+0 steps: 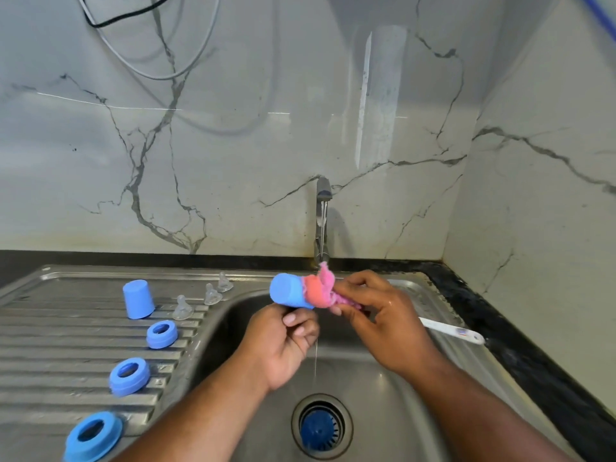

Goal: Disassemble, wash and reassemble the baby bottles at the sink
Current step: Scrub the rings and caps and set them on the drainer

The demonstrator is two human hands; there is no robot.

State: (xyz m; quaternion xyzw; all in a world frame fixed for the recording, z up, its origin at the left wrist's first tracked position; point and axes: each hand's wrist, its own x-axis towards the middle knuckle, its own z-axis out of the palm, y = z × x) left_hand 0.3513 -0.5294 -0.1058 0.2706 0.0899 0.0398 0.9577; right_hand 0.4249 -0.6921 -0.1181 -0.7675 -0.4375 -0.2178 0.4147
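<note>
a blue cap (288, 291) is being gripped by the left hand (283, 348) over the sink (383, 395), under the tap (322, 208). a pink cloth (321, 288) is being pinched by the right hand (383, 325) and pressed into its mouth. rings (162, 334) and teats (182, 307) are lying on the surface (66, 345).

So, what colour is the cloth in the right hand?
The cloth is pink, against the blue cap; the head view shows it.
</note>
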